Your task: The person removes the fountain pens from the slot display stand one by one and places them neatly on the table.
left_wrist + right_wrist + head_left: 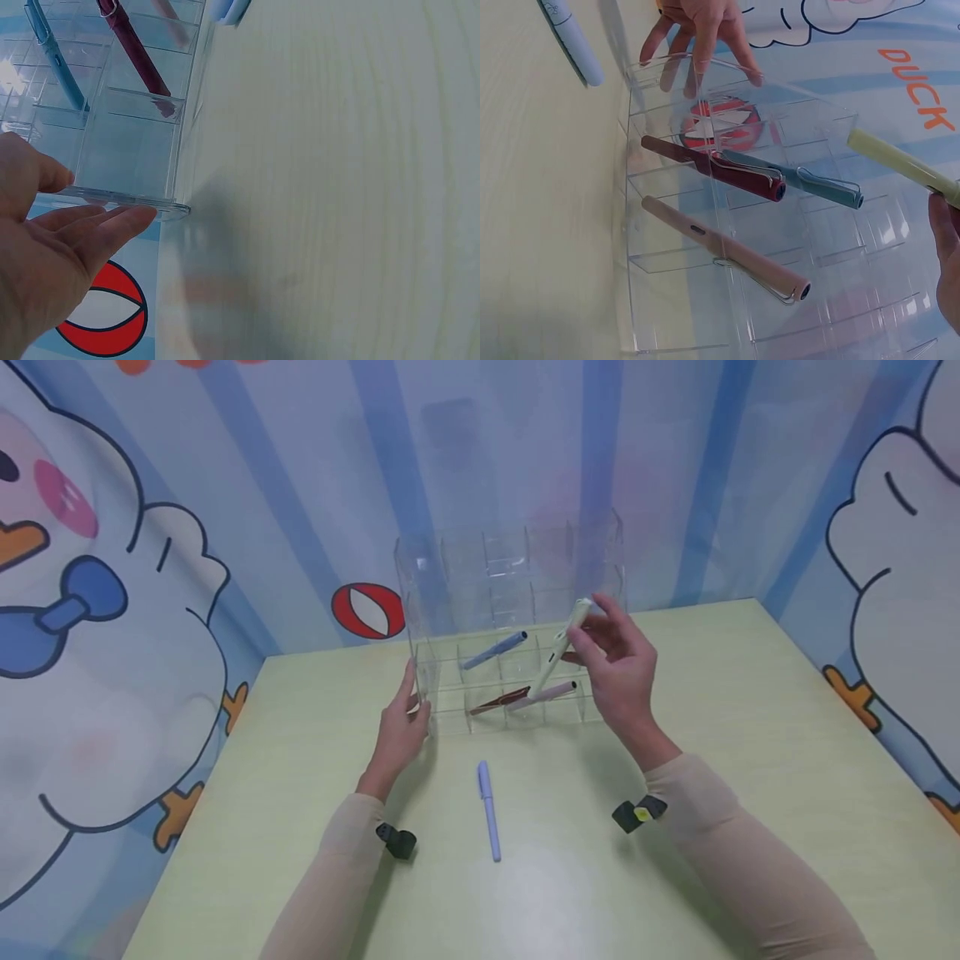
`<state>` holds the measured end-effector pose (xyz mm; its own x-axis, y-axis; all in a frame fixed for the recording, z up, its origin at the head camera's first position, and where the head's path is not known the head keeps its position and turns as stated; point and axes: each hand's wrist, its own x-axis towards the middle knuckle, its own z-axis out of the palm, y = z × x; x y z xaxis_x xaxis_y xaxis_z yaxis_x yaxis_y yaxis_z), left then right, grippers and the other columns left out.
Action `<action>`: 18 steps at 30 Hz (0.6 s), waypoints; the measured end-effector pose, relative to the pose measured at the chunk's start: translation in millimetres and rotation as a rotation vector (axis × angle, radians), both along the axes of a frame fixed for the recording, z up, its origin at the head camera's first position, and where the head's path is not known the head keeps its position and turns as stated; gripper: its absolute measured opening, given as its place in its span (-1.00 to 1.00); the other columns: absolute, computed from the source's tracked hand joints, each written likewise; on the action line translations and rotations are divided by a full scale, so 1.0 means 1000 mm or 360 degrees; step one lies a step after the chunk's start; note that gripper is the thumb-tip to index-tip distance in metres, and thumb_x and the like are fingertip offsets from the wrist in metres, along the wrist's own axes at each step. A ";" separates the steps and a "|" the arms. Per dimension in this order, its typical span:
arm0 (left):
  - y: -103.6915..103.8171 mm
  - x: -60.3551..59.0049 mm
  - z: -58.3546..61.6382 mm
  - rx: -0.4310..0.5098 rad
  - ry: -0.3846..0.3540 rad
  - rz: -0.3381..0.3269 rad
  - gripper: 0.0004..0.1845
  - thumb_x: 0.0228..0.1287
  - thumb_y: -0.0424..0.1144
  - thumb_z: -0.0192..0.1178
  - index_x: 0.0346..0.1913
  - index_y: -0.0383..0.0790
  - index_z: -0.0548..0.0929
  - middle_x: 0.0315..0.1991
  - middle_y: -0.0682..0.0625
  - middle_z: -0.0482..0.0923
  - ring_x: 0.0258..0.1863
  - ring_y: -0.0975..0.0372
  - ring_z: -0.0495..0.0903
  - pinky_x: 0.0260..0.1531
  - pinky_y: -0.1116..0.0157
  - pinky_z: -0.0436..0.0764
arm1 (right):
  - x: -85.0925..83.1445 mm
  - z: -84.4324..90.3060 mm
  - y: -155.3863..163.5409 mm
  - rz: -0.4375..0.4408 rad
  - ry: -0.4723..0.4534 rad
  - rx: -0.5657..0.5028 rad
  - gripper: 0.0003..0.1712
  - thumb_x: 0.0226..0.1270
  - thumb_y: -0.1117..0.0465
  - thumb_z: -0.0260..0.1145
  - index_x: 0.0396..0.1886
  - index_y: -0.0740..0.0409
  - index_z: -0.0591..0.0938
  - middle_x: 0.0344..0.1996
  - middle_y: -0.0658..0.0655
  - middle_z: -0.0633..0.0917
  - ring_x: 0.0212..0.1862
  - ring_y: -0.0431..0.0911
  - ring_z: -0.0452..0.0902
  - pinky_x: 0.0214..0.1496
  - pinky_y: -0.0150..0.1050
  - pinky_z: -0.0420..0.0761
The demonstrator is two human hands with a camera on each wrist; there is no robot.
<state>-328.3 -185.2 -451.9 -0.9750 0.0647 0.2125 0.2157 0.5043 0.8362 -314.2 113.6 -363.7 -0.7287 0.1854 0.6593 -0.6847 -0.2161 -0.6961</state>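
A clear acrylic organizer [517, 568] with many compartments stands on the pale green table [750, 760]. My left hand [415, 697] rests with straight fingers [112, 225] against its left wall. My right hand [592, 635] pinches a pale yellow-green pen [558, 647], tilted, tip down over the organizer's right front compartments. A blue pen [495, 649], a dark red pen [498, 702] and a pink pen [543, 695] lie slanted in compartments. In the right wrist view they appear as the dark red pen [712, 166], blue pen [795, 180], pink pen [727, 251] and held pen [904, 166].
A lavender pen [488, 810] lies loose on the table in front of the organizer, between my forearms. Cartoon duck walls [112, 610] close in the table at the back and both sides. Bare table surface spreads to the right of the organizer.
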 end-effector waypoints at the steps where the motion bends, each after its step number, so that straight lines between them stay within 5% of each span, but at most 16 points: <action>1: 0.000 0.000 0.000 0.0002 0.0011 -0.0006 -0.30 0.37 -0.19 -0.09 0.35 0.45 -0.19 0.25 -0.20 0.24 0.06 0.05 0.43 -0.24 0.19 0.57 | 0.000 0.000 -0.001 -0.0003 0.0002 0.0008 -0.48 0.10 0.49 0.26 0.12 0.23 0.49 -0.22 0.35 0.56 -0.22 0.06 0.56 -0.37 -0.04 0.59; 18: 0.000 0.000 0.002 -0.0016 0.0025 -0.0012 -0.27 0.37 -0.25 -0.07 0.36 0.42 -0.20 0.28 -0.15 0.21 0.05 0.05 0.44 -0.28 0.22 0.59 | 0.015 -0.001 -0.006 0.0095 -0.0081 0.0090 -0.54 0.09 0.52 0.25 0.05 0.39 0.48 -0.25 0.41 0.53 -0.28 0.03 0.57 -0.41 -0.08 0.60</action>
<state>-328.3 -184.9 -450.1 -0.9710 0.0741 0.2273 0.2327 0.5113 0.8273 -299.0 107.2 -364.9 -0.7700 0.1043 0.6294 -0.6354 -0.2147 -0.7417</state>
